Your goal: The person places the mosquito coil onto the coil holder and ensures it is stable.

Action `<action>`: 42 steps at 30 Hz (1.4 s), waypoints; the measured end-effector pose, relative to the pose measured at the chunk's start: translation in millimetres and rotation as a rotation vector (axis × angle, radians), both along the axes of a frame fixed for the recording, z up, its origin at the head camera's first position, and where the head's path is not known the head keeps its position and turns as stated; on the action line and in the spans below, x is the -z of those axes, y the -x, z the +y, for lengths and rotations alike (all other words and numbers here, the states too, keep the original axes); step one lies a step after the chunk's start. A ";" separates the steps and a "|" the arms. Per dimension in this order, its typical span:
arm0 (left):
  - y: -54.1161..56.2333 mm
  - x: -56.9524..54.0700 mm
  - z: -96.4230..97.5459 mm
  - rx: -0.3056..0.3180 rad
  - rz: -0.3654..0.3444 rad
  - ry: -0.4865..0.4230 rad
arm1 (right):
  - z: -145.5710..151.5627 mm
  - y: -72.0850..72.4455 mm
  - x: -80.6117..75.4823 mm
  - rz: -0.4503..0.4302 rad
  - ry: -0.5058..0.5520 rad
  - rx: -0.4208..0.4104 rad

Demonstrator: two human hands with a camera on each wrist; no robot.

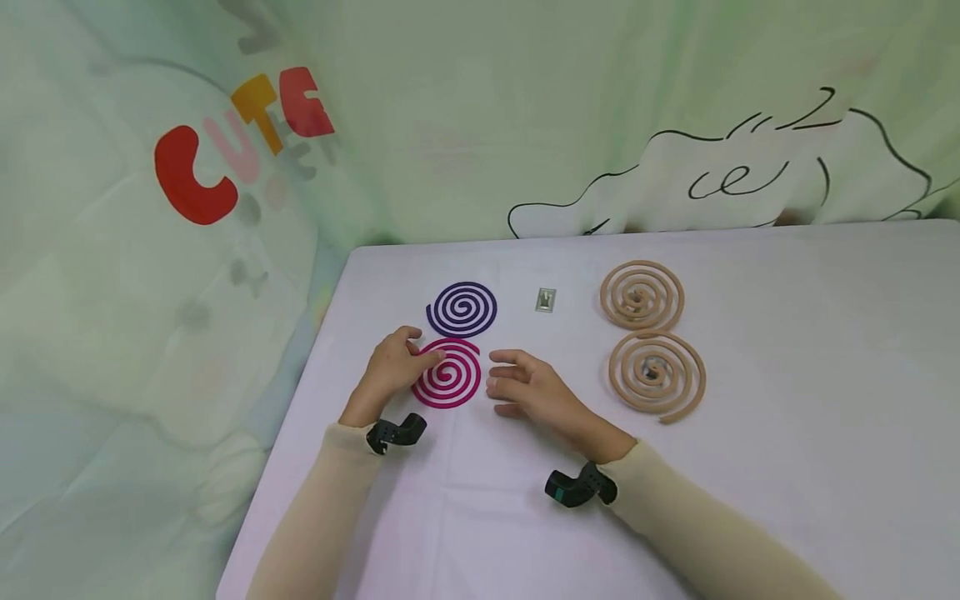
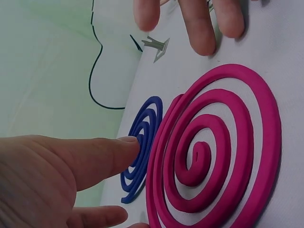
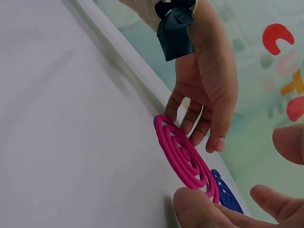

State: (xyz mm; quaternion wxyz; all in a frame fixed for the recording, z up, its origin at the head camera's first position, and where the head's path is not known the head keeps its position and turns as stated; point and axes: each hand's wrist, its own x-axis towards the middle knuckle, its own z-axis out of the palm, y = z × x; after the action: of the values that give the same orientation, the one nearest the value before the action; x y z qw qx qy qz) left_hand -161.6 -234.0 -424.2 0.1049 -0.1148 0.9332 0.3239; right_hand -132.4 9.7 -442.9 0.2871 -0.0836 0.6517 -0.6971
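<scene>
Pink coil (image 1: 447,373) lies flat on the table (image 1: 480,533), just nearside of the blue coil (image 1: 465,308); left hand (image 1: 390,367) fingers spread at its left edge, contact unclear, right hand (image 1: 538,392) fingers slightly spread just off its right, so I'd press both rims lightly and evenly.

Left hand (image 3: 204,90): fingers point down just by pink spiral (image 3: 187,159) | right hand (image 3: 273,206): fingers apart, low right corner | blue spiral (image 3: 227,192): beside pink one | white table (image 3: 95,142) under both | red letter C (image 3: 273,42) behind
</scene>
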 end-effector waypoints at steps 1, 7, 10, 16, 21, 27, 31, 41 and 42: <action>0.3 0.0 0.2 -0.001 0.000 0.001 | -1.6 0.3 0.0 -0.010 0.000 0.006; 1.0 -1.5 1.9 -0.014 -0.002 -0.012 | -5.2 2.1 -0.3 -0.060 0.025 0.052; 0.8 -2.1 1.7 -0.026 -0.004 -0.020 | -6.2 3.6 -0.5 -0.075 0.035 0.055; 1.8 -1.1 -0.2 -0.030 -0.003 -0.044 | -8.8 6.0 -1.1 -0.070 0.040 0.050; 2.2 -0.7 -3.8 -0.033 0.000 -0.095 | -11.2 5.3 -1.0 -0.074 0.045 0.051; 4.2 0.0 -11.6 -0.068 -0.025 -0.256 | -12.6 5.5 -0.7 -0.093 0.067 0.066; 5.3 1.8 -16.7 -0.097 -0.050 -0.338 | -12.4 5.4 -0.7 -0.106 0.083 0.073; 6.2 4.2 -22.3 -0.144 -0.038 -0.414 | -10.8 3.5 -0.2 -0.115 0.121 0.078; 6.2 4.5 -23.0 -0.153 -0.041 -0.424 | -10.9 3.5 0.1 -0.119 0.126 0.079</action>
State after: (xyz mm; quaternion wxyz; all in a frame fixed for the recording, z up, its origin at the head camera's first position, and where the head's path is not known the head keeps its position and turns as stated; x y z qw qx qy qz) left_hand -167.9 -257.0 -428.7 0.1206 -0.1671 0.8304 0.5176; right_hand -136.0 -1.1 -443.0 0.2916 -0.0343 0.5913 -0.7511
